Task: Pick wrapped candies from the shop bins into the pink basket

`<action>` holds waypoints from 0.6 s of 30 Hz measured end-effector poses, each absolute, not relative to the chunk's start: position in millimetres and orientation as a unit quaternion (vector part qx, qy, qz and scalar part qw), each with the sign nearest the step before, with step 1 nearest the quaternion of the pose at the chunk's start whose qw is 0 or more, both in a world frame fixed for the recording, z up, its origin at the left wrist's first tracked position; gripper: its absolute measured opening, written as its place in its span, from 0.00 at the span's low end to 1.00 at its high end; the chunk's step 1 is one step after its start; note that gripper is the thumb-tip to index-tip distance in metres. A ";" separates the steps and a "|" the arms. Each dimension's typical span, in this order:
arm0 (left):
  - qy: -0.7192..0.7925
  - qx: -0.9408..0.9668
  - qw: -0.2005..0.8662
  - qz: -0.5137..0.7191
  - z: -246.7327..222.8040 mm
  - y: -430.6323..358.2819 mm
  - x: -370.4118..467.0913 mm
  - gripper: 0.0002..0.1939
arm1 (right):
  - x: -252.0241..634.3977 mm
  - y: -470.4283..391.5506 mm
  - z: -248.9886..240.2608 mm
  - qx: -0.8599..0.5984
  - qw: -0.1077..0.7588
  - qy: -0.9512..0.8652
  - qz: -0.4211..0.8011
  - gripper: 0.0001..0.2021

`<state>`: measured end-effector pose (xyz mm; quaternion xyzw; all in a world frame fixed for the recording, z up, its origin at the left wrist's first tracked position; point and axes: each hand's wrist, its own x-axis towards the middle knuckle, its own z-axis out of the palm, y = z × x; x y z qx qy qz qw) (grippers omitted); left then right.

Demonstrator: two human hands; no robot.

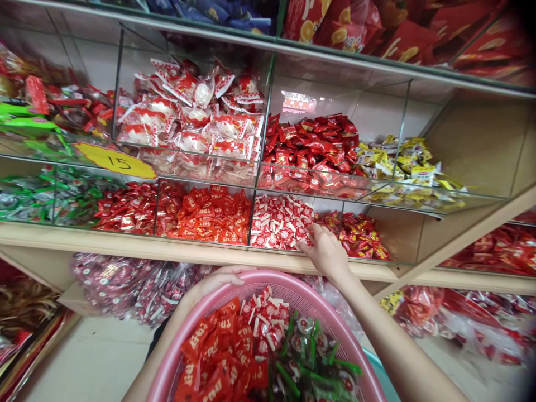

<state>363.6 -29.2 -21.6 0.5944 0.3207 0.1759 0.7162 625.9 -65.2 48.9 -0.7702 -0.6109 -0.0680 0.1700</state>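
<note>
A pink plastic basket holds orange-red packets, small red-and-white candies and dark candies with green wrapper ends. My left hand grips the basket's far rim on the left side, its fingers over the edge. My right hand reaches past the basket to the low shelf, its fingertips at the right part of a bin of red-and-white candies. Those fingers are bent, and whether they hold a candy is hidden.
Glass-fronted shelves of wrapped candies rise ahead, with a yellow tag reading 15. Glass dividers separate the bins. Bagged candies lie under the bottom shelf. Part of a teal container shows behind the basket.
</note>
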 end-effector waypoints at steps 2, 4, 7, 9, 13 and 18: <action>0.322 0.580 0.725 0.183 -23.9 -28.7 362.9 0.20 | 628.2 -64.7 44.8 -0.758 0.197 -0.617 -0.075 0.16; 0.330 0.570 0.728 0.190 -24.4 -28.8 363.3 0.22 | 631.5 -63.8 39.4 -0.739 0.231 -0.629 -0.073 0.14; 0.339 0.559 0.732 0.192 -22.2 -30.1 365.5 0.24 | 636.3 -62.7 31.7 -0.704 0.292 -0.646 -0.052 0.13; 0.335 0.552 0.740 0.188 -20.1 -31.3 367.1 0.26 | 638.2 -63.2 28.8 -0.689 0.330 -0.644 -0.025 0.13; 0.328 0.538 0.754 0.184 -18.9 -31.9 368.6 0.29 | 635.9 -71.0 33.5 -0.662 0.403 -0.632 0.010 0.12; 0.316 0.533 0.764 0.183 -20.3 -31.3 369.1 0.29 | 619.8 -99.6 48.3 -0.594 0.451 -0.661 0.083 0.14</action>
